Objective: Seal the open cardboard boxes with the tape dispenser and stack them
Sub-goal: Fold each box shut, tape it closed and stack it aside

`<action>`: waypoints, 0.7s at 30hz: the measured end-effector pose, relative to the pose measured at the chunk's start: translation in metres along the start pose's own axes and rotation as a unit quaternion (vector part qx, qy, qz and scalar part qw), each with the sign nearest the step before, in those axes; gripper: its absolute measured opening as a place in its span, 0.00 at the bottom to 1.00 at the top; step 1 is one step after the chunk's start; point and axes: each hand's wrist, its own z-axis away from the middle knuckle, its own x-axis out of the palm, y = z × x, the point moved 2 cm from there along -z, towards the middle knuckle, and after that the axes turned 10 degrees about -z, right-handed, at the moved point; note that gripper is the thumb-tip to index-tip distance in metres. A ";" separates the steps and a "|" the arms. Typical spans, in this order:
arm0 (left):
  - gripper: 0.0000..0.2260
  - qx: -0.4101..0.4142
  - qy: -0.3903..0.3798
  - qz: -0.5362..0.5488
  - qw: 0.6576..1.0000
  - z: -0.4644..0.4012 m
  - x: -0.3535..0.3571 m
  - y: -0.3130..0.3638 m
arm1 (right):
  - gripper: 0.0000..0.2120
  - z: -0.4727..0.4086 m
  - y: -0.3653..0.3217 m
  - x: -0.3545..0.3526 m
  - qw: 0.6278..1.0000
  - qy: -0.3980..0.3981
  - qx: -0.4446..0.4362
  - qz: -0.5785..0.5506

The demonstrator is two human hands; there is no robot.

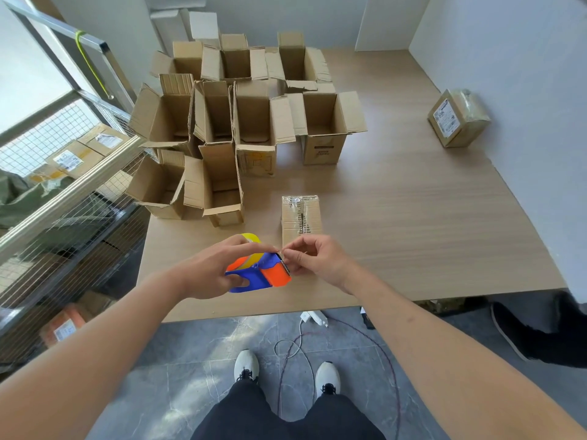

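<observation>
Two hands meet over the near edge of the bench (413, 217), and I see them from above. My left hand (206, 271) is wrapped round the blue handle of the tape dispenser (259, 274), thumb under it, fingers over the top. The dispenser is blue and orange with a yellow roll at its back, and its toothed blade points right. My right hand (317, 258) pinches something thin at that blade between thumb and forefinger; I take it for the tape end, though it is too fine to be certain. The other fingers are curled in.

Just behind the hands stands a closed box (301, 217), upright, with clear tape shining along its top seam. Left of it, and running back toward the far wall, sits a cluster of open boxes (254, 128), flaps up or splayed, packed close and touching one another. Well apart, at the far right near the wall, a taped box with a label (455, 119) lies tilted on the bench.

Below the bench edge I see grey floor tiles, white shoes (246, 365) and a loose cable (295, 341).
</observation>
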 end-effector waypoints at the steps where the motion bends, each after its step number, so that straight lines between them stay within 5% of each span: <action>1: 0.38 0.001 -0.003 -0.001 1.000 0.000 0.000 0.002 | 0.07 0.001 0.001 0.000 1.000 0.003 -0.009 0.012; 8: 0.37 0.001 -0.024 0.001 1.000 -0.003 0.003 0.009 | 0.03 0.005 0.006 0.003 0.997 0.035 -0.033 0.053; 16: 0.39 0.003 -0.041 0.000 0.999 -0.008 0.005 0.012 | 0.17 0.011 0.008 -0.003 0.999 0.036 0.023 -0.028; 21: 0.38 -0.004 -0.048 0.007 0.999 -0.011 0.004 0.012 | 0.08 0.013 0.009 -0.010 1.000 0.017 0.006 -0.003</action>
